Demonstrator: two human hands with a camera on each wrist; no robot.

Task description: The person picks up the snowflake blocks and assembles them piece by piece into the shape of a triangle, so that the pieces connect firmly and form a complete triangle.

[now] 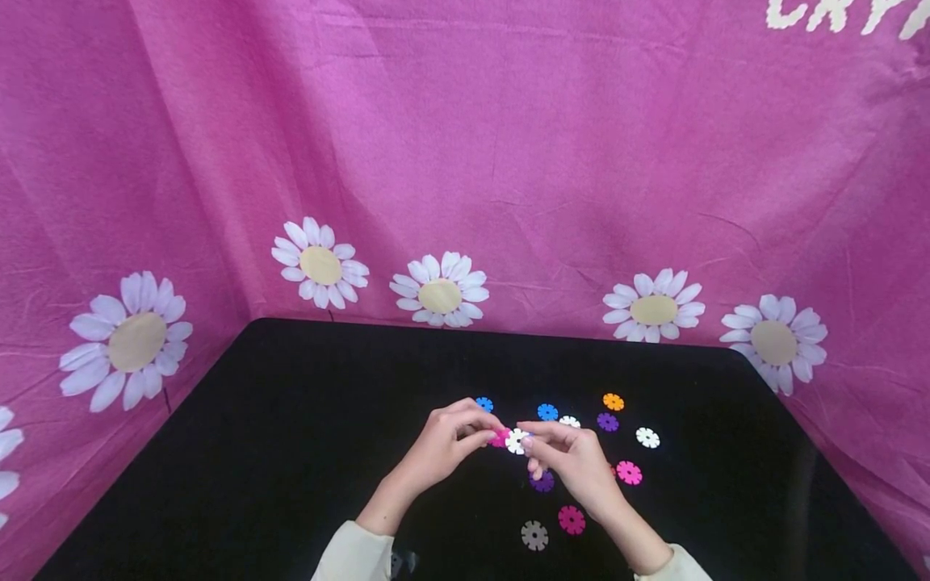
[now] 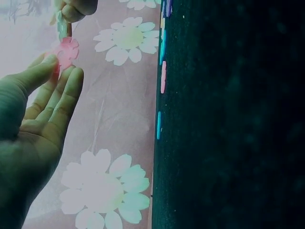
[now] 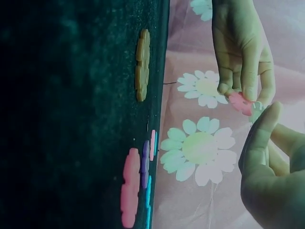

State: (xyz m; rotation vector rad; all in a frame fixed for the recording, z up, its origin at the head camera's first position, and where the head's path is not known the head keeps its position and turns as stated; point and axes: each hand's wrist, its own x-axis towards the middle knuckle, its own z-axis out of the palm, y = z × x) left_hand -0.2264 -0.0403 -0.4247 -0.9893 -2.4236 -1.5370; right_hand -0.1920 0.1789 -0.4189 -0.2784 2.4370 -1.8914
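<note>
My left hand (image 1: 449, 440) pinches a pink notched disc (image 2: 69, 49) between thumb and fingertips, held up above the table. From the other side my right hand (image 1: 574, 458) pinches a white notched disc (image 1: 515, 441), its edge meeting the pink one. A bit of blue shows at the right thumb tip. In the right wrist view the pink disc (image 3: 240, 103) and the pale disc (image 3: 256, 111) sit edge to edge between both hands' fingertips. Below the right fingers lies a purple disc (image 1: 542, 482), partly covered by them.
Loose notched discs lie about the hands on the black table (image 1: 254, 452): blue (image 1: 547, 412), orange (image 1: 613, 402), purple (image 1: 607, 422), white (image 1: 647, 437), pink (image 1: 629, 473), magenta (image 1: 571, 520) and grey (image 1: 534, 535). A pink cloth (image 1: 508, 161) with printed daisies hangs behind.
</note>
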